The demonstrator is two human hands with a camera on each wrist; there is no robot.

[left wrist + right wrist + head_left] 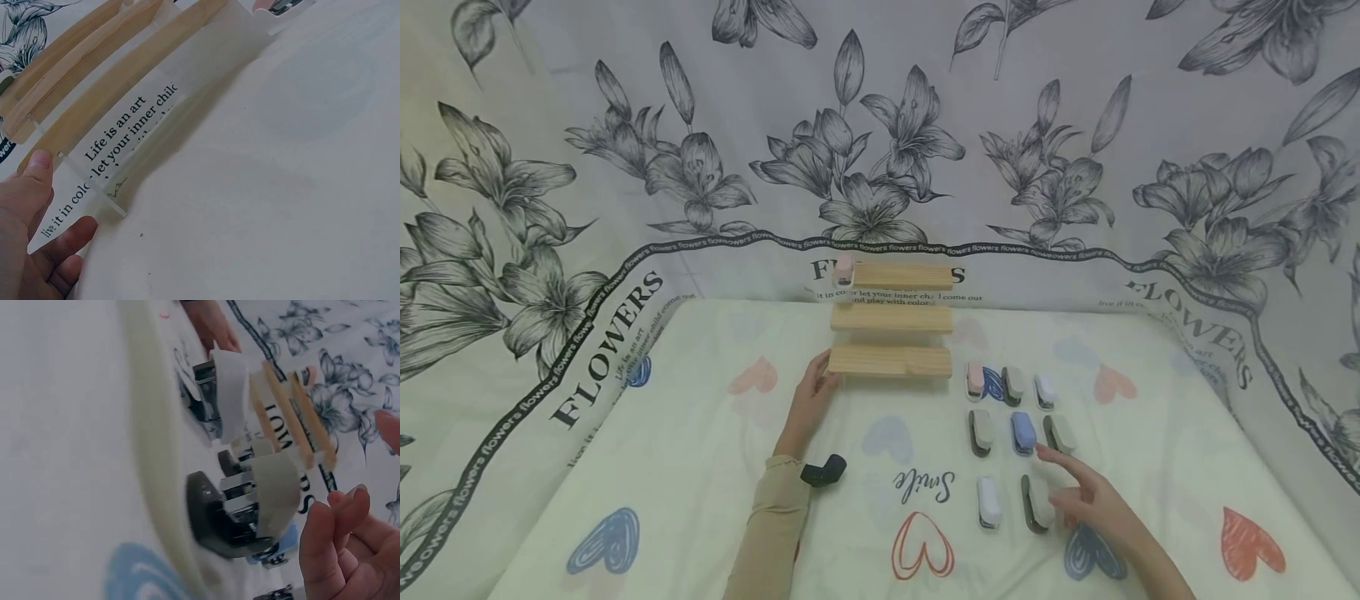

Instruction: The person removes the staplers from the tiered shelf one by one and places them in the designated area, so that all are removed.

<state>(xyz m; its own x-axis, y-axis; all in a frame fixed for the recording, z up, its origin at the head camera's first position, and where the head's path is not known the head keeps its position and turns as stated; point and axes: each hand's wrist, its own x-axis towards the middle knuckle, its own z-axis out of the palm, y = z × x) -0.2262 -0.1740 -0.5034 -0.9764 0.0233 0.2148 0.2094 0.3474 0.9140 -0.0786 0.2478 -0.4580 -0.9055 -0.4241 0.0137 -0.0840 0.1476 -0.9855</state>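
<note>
A three-tier wooden rack (891,360) with clear side supports (94,184) stands at the back. My left hand (808,398) is at the left end of its lowest board, the thumb touching the board's end and the other fingers loosely bent below. Small staplers lie in rows right of the rack. My right hand (1093,496) holds nothing; its index finger points toward the blue stapler (1023,432), fingertip close beside it. Below that finger is a grey stapler with a dark base (1037,504), large in the right wrist view (278,494). A pink stapler (844,269) sits on the top board's left end.
Around the blue stapler lie a white stapler (988,502), two grey ones at its sides, and a back row of a pink (975,380), a grey (1012,386) and a white stapler (1045,391). A flower-printed cloth (880,208) hangs close behind the rack.
</note>
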